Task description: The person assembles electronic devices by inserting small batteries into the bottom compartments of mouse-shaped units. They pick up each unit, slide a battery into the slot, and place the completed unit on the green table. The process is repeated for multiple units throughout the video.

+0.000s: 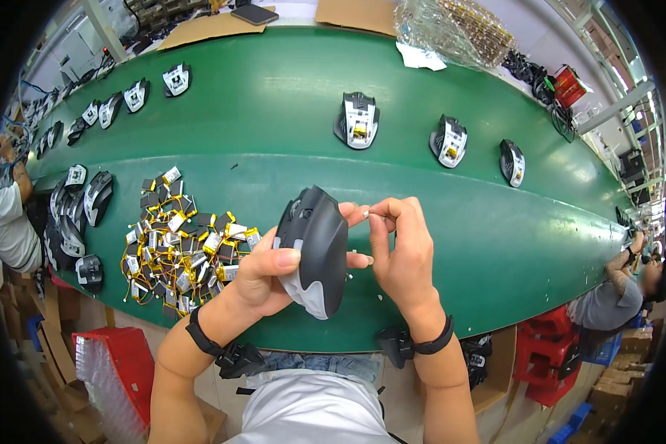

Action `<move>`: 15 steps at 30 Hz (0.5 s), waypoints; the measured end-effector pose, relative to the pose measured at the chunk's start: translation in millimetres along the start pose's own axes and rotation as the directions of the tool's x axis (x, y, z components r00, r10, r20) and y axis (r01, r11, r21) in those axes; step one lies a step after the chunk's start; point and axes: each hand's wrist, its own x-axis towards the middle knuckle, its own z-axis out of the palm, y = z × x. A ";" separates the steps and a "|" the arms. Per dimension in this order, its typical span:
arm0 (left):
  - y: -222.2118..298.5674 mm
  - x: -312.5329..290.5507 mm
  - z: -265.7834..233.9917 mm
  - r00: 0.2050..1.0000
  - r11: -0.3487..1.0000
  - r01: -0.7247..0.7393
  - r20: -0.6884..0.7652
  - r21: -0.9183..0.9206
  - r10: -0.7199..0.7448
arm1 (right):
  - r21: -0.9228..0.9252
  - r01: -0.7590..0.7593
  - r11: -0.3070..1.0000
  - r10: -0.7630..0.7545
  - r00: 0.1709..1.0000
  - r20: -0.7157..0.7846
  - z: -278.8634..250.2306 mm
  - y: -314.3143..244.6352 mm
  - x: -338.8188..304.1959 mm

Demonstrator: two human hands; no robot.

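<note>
Black-and-grey plastic mouse shell (pixel 314 251): your left hand (pixel 263 277) is gripping it; right hand (pixel 403 255) fingers (pixel 381 214) are pinching tiny white piece (pixel 368 214). Likely fitting step; next, careful alignment.

Bare green belt (pixel 451 244) lies open rightward; a battery pile (pixel 181 244) crowds the left, seemingly loose.

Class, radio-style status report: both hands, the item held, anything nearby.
Left hand grips black-and-grey mouse shell. Right hand pinches a tiny part at its edge. Pile of small batteries beside left hand.
</note>
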 end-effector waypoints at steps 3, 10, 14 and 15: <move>4.4 -0.3 2.9 0.999 0.997 -0.033 0.028 -0.064 0.035 | 0.059 -0.009 0.998 0.008 1.000 0.010 -4.2 -0.5 0.1; 4.6 6.3 -15.2 0.912 0.933 -0.165 -0.312 0.319 0.268 | 0.469 -0.269 0.841 0.249 0.963 0.106 0.0 -3.1 -10.0; 5.9 7.8 -13.5 0.955 0.973 -0.145 -0.233 0.181 0.186 | 0.398 -0.191 0.897 0.140 0.978 0.154 0.8 -19.5 -12.3; 6.6 7.0 -13.3 0.955 0.969 -0.159 -0.219 0.190 0.199 | 0.387 -0.182 0.904 0.114 0.975 0.192 0.9 -22.5 -10.4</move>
